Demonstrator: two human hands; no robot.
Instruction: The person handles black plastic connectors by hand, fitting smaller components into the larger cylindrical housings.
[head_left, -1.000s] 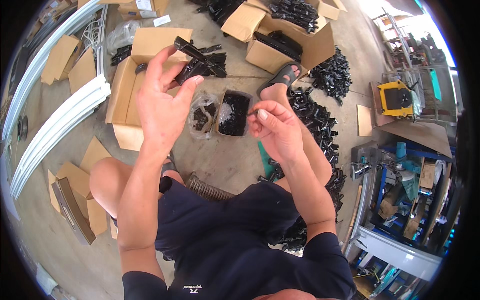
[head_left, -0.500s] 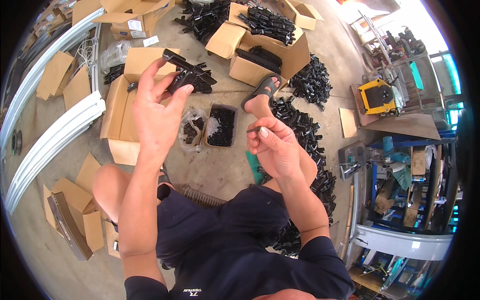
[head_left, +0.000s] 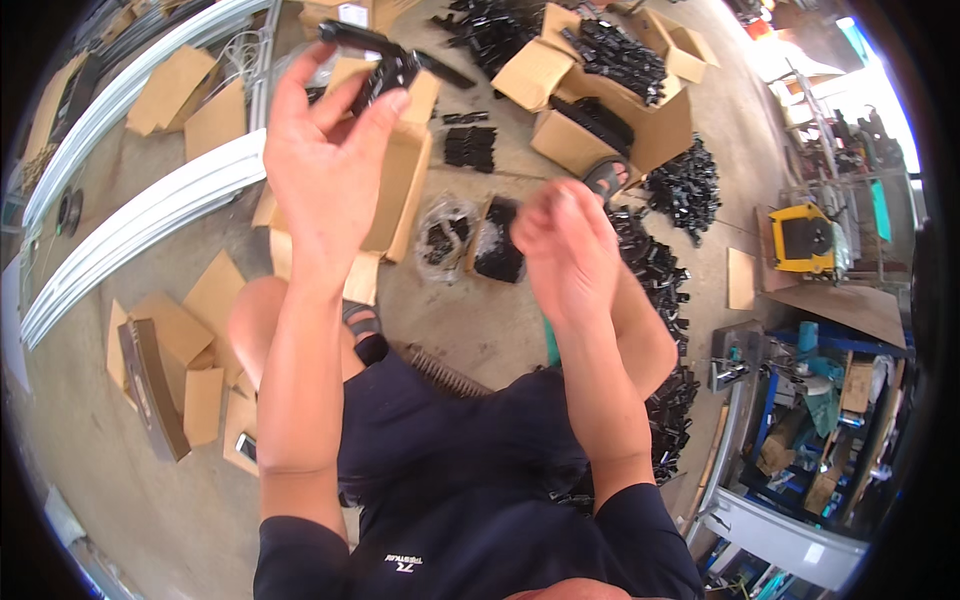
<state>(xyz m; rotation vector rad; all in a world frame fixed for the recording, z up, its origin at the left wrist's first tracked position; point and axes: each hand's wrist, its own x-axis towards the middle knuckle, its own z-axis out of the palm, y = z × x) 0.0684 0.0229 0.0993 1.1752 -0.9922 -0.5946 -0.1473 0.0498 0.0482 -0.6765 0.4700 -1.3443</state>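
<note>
The concrete floor [head_left: 430, 320] spreads beneath everything. Across it on the left, long white profiles [head_left: 155, 210] lie in bands. On the right, a dense heap of black parts [head_left: 660, 265] runs beside the person's right leg. Far right of centre, a cardboard box [head_left: 570, 143] holds more such parts; another, the empty-looking carton [head_left: 403, 190], stands just beyond the left forearm. A yellow machine [head_left: 800, 240] sits at the far right. Near the middle, a small box [head_left: 477, 240] of black pieces stands just beside a clear plastic bag [head_left: 445, 245] with dark contents. The left hand [head_left: 330, 165] is raised on the left, its thumb and fingers gripping a black fitting [head_left: 385, 80] above the carton's far end. The right hand [head_left: 568, 245], blurred, has its fingers curled together near the small box; I cannot tell whether it holds anything.
</note>
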